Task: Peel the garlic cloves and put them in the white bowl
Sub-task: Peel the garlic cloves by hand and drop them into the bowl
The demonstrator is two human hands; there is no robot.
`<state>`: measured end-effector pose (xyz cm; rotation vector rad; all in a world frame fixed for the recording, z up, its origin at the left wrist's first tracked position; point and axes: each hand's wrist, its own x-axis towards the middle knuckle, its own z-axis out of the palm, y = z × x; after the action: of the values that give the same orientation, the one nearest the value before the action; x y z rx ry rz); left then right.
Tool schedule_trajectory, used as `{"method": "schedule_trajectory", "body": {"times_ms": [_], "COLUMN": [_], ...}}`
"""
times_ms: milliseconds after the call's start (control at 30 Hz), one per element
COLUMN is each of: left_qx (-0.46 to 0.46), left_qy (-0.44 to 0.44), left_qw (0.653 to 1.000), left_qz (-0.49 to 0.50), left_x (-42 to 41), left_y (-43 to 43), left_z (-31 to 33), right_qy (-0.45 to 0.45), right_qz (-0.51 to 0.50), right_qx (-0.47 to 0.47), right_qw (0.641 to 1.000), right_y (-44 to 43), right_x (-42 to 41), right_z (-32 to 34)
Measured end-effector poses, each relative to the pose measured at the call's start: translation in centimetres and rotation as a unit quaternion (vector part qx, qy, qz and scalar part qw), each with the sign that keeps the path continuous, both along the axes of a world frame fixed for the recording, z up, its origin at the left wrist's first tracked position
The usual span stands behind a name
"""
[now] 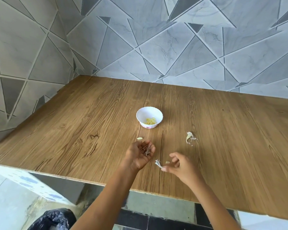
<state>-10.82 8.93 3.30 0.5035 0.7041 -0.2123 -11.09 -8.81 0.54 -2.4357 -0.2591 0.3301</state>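
**Loose skins, stray cloves**

The left grip (140, 155), palm up, cups skin scraps (147, 150) in loosely curled fingers. The right grip (178, 165) has its thumb at a papery skin (158, 163); I cannot tell whether it is pinched. A small clove piece (167, 162) lies just beside it, and another clove (139, 138) lies near the left fingertips. Peeled cloves (151, 121) sit in the white bowl (149, 110). Tipping the palm could scatter scraps over the bench (90, 122), and clearing skins could sweep the stray cloves away.

white bowl (149, 113) | wood-grain brown table (223, 138) | grey triangle-pattern tiles (173, 47)
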Motion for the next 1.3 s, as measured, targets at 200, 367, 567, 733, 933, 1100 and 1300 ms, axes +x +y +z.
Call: {"method": "schedule_trajectory", "body": {"times_ms": [200, 367, 567, 733, 933, 1100, 1300], "left_qx": [0.014, 0.019, 0.021, 0.057, 0.072, 0.037, 0.034], "left_qy": [-0.019, -0.020, -0.015, -0.011, -0.006, 0.010, -0.004], "left_qw": [1.000, 0.999, 0.999, 0.998, 0.997, 0.999, 0.998], "left_qz": [0.004, 0.016, 0.019, 0.008, -0.036, -0.026, -0.050], "left_x": [-0.5, -0.8, -1.0, -1.5, -1.0, -0.6, -0.6], "left_y": [0.8, 1.4, 1.8, 1.4, -0.9, -1.2, -1.2], "left_z": [-0.3, -0.5, -0.8, -1.0, 0.6, 0.7, 0.3], "right_qy": [-0.029, -0.020, -0.044, 0.016, -0.030, -0.169, -0.224], "right_qz": [-0.010, 0.009, 0.053, 0.053, 0.078, 0.127, 0.100], "right_qx": [-0.012, 0.002, -0.064, 0.033, 0.189, 0.090, 0.118], "right_qw": [0.999, 1.000, 0.996, 0.998, 0.978, 0.973, 0.962], "right_y": [3.1, 4.1, 5.0, 4.6, 5.9, 6.1, 5.6], "right_x": [0.1, 1.1, 2.0, 2.8, 3.1, 2.5, 2.4], "right_z": [-0.1, 0.4, 0.9, 1.6, 3.8, 3.2, 2.4]}}
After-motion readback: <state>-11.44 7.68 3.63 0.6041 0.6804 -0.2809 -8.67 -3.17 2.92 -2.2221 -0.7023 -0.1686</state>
